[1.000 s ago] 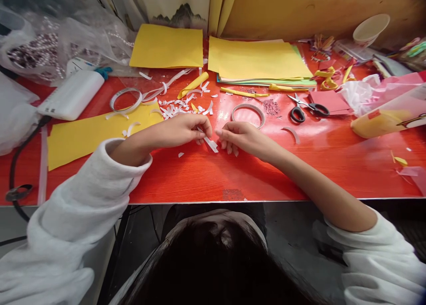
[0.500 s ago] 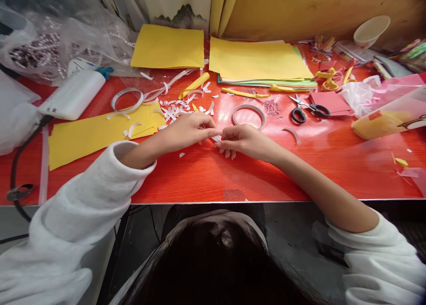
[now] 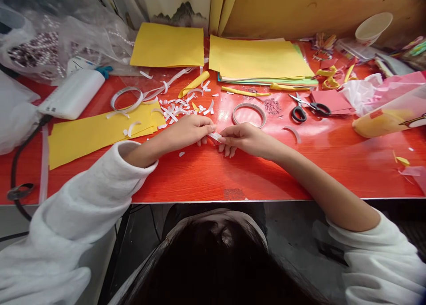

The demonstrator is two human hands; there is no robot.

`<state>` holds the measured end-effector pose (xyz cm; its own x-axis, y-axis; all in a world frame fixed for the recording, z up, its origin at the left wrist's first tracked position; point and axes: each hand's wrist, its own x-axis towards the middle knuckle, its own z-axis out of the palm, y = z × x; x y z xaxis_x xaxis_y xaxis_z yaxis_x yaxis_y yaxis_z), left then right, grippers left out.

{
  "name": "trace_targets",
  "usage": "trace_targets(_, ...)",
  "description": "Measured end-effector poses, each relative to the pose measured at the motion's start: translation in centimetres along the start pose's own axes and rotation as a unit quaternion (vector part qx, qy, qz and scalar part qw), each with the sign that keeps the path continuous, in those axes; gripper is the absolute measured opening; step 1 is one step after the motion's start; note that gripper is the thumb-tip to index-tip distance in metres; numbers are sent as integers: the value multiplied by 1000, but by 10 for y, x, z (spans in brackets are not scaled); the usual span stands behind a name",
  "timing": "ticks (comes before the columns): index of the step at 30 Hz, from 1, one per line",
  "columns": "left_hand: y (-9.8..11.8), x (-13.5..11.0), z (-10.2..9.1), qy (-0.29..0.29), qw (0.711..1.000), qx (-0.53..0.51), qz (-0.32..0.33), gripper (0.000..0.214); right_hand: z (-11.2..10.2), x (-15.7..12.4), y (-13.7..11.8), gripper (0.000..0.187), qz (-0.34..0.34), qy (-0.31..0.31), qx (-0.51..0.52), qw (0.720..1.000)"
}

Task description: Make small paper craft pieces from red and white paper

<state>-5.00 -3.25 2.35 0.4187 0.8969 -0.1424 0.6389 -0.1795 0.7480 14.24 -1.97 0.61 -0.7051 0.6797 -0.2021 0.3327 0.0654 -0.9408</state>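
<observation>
- Pinching one end of a narrow white strip [image 3: 214, 136] with thumb and fingers of the left hand [image 3: 189, 131], on the 9 o'clock side.
- Pinching the other end between thumb and finger of the right hand [image 3: 245, 138], on the 3 o'clock side; impossible to see how the undersides of the fingertips press.
- Spans the gap between both hands, over the red desk [image 3: 186, 180], slanting from 10 o'clock down to 4.
- Looks like thin paper or tape: probably almost weightless, limp along its length, easy to crease or tear.
- May prove slick if paper, tacky if tape, given a tape roll [image 3: 248, 105] at 2 o'clock.
- Best taken near the very ends, with fingertips only and a light, flat pinch; squeezing the middle could buckle it.
- Better to avoid dragging it towards the white scraps [image 3: 171, 113] at 10 o'clock, too similar to pick apart easily.
- Nearby, at 9 o'clock, yellow paper strips [image 3: 83, 138]; between 2 and 3, black-handled scissors [image 3: 302, 102].
</observation>
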Motion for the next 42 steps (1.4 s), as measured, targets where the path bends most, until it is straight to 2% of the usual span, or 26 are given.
trace_targets(7,-2,1,1,18,998,49,25,27,-5,-4,0,13,-5,-24,28,999)
trace_targets(8,-2,2,1,22,998,58,24,28,-6,-6,-3,15,-8,-7,7,1000)
trace_targets(10,-5,4,3,37,993,99,42,28,-8,-9,-8,20,-28,75,-84,993)
trace_targets(12,-11,6,6,62,980,167,93,24,-11,-12,-11,19,-53,180,-221,957)
trace_targets(14,-17,8,9,89,959,226,146,18,-16,-12,-9,17,-58,235,-345,907)
trace_targets(16,-22,8,10,118,937,275,181,17,-21,-11,-3,21,-42,232,-425,874)
trace_targets(18,-25,7,11,136,918,314,202,19,-25,-9,6,27,-33,226,-469,853)
trace_targets(21,-25,5,10,138,899,350,225,16,-28,-4,16,14,-30,229,-483,845)
trace_targets(24,-24,6,10,146,898,347,230,19,-26,-1,17,8,-25,258,-451,854)
trace_targets(28,-22,8,9,207,914,274,216,19,-20,-4,6,9,-74,293,-336,892)
trace_targets(32,-16,4,8,254,918,191,238,33,-12,-11,-7,15,-160,247,-215,931)
trace_targets(35,-10,-1,7,263,921,171,231,28,-7,-15,-12,31,-171,205,-139,954)
trace_targets(38,-8,-3,5,290,913,166,232,26,-7,-18,-15,42,-159,186,-92,965)
trace_targets(42,-10,-1,0,351,884,156,267,21,-12,-22,-19,34,-189,138,-70,970)
